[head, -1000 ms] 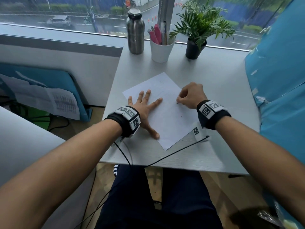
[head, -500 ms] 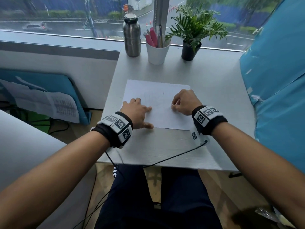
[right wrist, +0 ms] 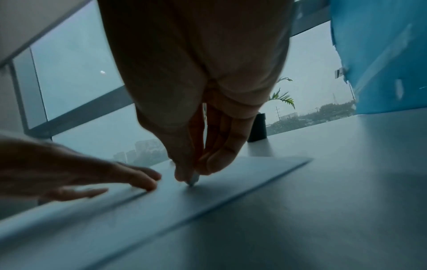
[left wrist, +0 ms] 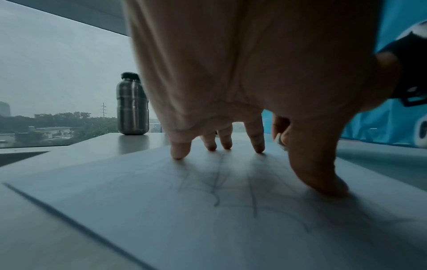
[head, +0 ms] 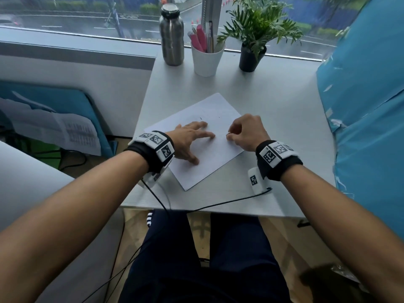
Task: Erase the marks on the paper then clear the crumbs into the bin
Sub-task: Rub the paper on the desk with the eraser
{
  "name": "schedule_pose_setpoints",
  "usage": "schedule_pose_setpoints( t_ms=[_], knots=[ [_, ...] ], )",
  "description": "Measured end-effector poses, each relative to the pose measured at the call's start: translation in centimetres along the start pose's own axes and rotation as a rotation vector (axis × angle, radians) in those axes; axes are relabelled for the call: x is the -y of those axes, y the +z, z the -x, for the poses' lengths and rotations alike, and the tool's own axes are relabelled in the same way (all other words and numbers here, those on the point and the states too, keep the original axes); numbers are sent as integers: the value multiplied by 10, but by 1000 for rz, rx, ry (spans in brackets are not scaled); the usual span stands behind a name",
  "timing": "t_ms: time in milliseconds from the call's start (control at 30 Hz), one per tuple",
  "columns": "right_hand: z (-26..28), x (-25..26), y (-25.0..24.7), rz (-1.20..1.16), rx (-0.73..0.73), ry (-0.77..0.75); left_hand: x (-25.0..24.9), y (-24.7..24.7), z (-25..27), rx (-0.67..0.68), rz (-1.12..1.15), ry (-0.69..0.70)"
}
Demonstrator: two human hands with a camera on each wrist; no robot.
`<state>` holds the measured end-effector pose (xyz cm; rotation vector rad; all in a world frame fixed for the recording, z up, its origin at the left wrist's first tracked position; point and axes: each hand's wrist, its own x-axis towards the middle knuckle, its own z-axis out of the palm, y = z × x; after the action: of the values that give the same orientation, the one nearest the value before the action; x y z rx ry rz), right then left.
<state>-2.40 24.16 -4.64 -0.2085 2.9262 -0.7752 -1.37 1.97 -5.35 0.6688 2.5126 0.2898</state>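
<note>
A white sheet of paper (head: pixel 209 110) lies at an angle on the grey table (head: pixel 284 110). Faint pencil lines (left wrist: pixel 217 191) cross the paper (left wrist: pixel 161 228) under my left hand. My left hand (head: pixel 190 138) presses the sheet with spread fingertips (left wrist: pixel 179 153) and the thumb. My right hand (head: pixel 247 132) pinches a small eraser (right wrist: pixel 193 180) whose tip touches the paper (right wrist: pixel 242 179) just right of the left fingers. The eraser (left wrist: pixel 280 138) also peeks out behind my left thumb. Two small dark specks (head: pixel 200 118) lie on the sheet beyond my hands. No bin is in view.
At the table's far edge, by the window, stand a steel bottle (head: pixel 171 36), a white cup of pens (head: pixel 207 60) and a potted plant (head: pixel 253 40). A blue panel (head: pixel 367 106) borders the right side. A black cable (head: pixel 218 206) crosses the front edge.
The paper has turned from square-on back to an angle. My left hand has gone from curled at the sheet's near edge to spread fingertips on it. The right hand still holds the eraser.
</note>
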Motion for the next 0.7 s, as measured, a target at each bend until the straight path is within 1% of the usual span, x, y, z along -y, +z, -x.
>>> schedule_pose_setpoints(
  t_ms=[67, 133, 200, 233, 300, 333, 433, 467, 500, 567, 600, 633, 700],
  knots=[
    [2, -5, -1, 1, -10, 26, -2, -2, -4, 93, -63, -18],
    [5, -4, 0, -23, -41, 47, -6, -4, -6, 154, -137, -47],
    [17, 4, 9, -23, -29, 14, -10, -7, -10, 185, -185, -76],
    [26, 10, 15, -30, 14, -26, -13, -8, -12, 199, -199, -87],
    [41, 18, 18, -47, 127, -101, -18, -11, -14, 217, -221, -103],
    [38, 16, 15, -43, 139, -96, -19, -13, -15, 223, -230, -110],
    [19, -1, -2, -66, -1, 26, -24, -14, -14, 235, -234, -129],
    [19, 0, -1, -60, -21, 40, -24, -13, -15, 237, -240, -135],
    [24, 5, 3, -53, 2, 19, -23, -12, -15, 244, -245, -140],
    [42, 21, 17, -50, 136, -69, -21, -9, -17, 249, -249, -138],
    [46, 24, 18, -57, 189, -91, -20, -9, -18, 244, -251, -136],
    [42, 20, 14, -52, 195, -76, -20, -9, -17, 242, -248, -136],
    [22, 3, 0, -49, 87, 12, -21, -10, -15, 241, -234, -140]
  ],
)
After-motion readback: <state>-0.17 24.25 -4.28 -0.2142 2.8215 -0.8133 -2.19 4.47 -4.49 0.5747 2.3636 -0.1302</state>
